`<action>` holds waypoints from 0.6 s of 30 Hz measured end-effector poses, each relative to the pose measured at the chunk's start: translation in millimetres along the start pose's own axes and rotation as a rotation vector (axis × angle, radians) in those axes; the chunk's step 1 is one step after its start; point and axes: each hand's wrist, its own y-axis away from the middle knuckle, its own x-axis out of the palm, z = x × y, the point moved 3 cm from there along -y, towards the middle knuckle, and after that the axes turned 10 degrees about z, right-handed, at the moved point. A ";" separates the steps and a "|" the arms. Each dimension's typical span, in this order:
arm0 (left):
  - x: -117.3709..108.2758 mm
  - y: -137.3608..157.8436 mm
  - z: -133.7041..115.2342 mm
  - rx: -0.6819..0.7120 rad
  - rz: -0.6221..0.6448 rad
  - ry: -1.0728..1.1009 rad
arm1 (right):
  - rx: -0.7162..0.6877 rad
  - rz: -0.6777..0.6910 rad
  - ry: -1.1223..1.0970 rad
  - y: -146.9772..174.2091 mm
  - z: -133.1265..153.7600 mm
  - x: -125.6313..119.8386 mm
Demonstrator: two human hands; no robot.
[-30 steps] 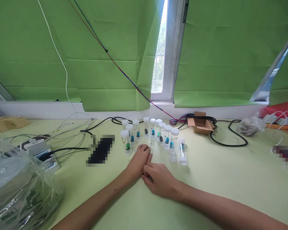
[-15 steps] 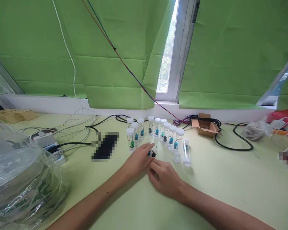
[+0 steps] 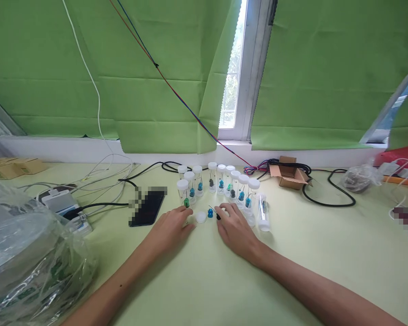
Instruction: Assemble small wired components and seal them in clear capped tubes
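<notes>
Ten upright capped vials [image 3: 221,179] stand on the table [image 3: 204,285] beyond the left hand [image 3: 172,226] and right hand [image 3: 236,228], both grips unclear, the right at one black piece [image 3: 218,217], with one blue piece [image 3: 210,213] and one white cap [image 3: 201,217] between.

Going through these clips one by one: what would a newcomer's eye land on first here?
Probably the green blinds filling the upper view, parted by a bright window, with thin red and blue wires slanting across. Next, the white-capped clear tubes grouped mid-table, most standing upright. In front of them, a small blue piece lies between the left hand and right hand.
</notes>
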 end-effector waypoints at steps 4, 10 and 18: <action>7.8 -3.3 0.5 0.024 0.039 0.041 | -0.090 0.040 0.021 -0.8 0.4 3.0; 15.2 -6.6 0.6 0.078 0.011 0.140 | -0.139 0.077 0.004 0.0 -0.8 5.6; 20.7 -1.3 -15.3 0.143 0.019 0.228 | -0.163 0.025 -0.109 1.6 0.0 0.4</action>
